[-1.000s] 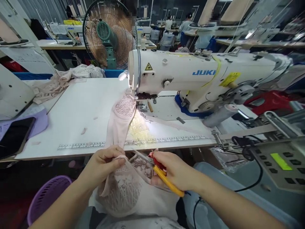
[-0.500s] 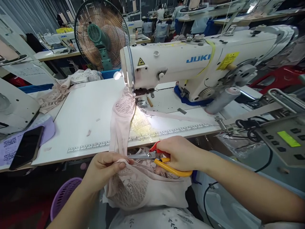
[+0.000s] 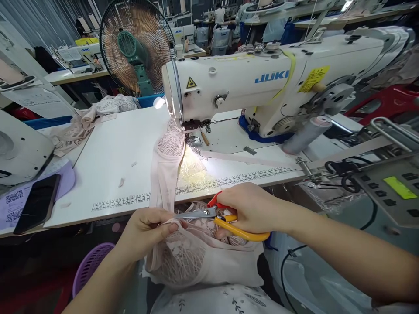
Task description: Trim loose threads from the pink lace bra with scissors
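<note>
My left hand (image 3: 147, 231) pinches the edge of a pale pink lace bra (image 3: 193, 261), which lies over my lap below the table edge. In my right hand (image 3: 248, 209) is a pair of scissors (image 3: 225, 220) with one red and one orange handle. Their blades point left, with the tips right beside my left fingertips at the bra's edge; the blades look nearly closed. Another lace bra piece (image 3: 168, 157) hangs from under the presser foot of the white sewing machine (image 3: 229, 87) and drapes over the table's front edge.
A ruler strip runs along the front of the white table (image 3: 114, 152). A black phone (image 3: 37, 203) lies at the left. A fan (image 3: 137, 48) stands behind, a grey thread cone (image 3: 307, 135) and control panel (image 3: 389, 187) at the right. A purple basket (image 3: 90, 266) sits below.
The scissors and my right hand have shifted very slightly right. My left hand keeps its pinch on the bra, and the view has tilted a little.
</note>
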Motion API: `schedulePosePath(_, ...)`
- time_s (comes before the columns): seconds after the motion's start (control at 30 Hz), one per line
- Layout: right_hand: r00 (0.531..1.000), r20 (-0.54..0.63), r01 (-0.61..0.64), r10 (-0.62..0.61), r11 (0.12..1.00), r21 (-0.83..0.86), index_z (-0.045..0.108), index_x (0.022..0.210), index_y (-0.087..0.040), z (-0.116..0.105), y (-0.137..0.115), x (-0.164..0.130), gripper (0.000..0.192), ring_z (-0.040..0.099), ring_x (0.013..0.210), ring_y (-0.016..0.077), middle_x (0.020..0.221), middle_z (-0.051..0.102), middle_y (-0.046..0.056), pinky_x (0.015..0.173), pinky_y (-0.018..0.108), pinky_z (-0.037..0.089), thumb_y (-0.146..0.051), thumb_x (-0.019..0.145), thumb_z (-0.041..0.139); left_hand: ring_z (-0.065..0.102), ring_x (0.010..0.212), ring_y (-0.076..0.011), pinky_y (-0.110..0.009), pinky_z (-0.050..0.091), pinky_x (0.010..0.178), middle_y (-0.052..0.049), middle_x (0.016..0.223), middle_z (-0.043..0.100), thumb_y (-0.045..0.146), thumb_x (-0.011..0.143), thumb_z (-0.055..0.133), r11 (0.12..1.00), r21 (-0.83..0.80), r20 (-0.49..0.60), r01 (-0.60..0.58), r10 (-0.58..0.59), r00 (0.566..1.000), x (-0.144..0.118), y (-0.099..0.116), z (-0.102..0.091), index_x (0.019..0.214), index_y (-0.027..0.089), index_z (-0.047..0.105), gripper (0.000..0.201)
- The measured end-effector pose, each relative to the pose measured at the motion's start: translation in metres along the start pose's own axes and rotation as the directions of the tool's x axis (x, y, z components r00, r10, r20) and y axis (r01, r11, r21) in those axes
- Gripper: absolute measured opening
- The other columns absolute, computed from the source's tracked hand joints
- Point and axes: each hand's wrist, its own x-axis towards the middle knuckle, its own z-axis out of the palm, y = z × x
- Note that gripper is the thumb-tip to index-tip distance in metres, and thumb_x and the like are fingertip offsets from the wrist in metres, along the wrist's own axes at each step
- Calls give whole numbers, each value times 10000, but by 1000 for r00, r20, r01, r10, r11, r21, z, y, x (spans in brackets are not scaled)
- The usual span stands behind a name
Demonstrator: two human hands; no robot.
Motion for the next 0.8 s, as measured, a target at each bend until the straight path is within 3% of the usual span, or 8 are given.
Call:
schedulePosePath(0.27,998,68,-5,8,999,-46,464,621,-177,-4,0,0,253,414,519,115,622,554,14,482,234,213,-372,752,559,652,704,-218,-279,494,639,-76,749,736,266,735,685,996,94,46,5,-10,999,2,5,2,766,180,774,127)
schedulePosePath(0.6,995,96,2,1,999,-38,496,612,-176,-9,-2,1,246,432,511,116,614,557,15,474,235,223,-366,744,582,646,722,-223,-284,485,644,-83,766,734,289,754,673,996,84,111,33,-42,993,7,8,2,805,176,773,160)
schedulePosePath(0.8,996,86,11,-15,999,49,474,593,-175,-3,3,4,273,435,524,117,613,556,20,488,235,248,-369,759,571,655,737,-238,-308,503,678,-87,765,729,300,752,679,995,63,107,73,-80,991,8,5,1,780,167,767,162)
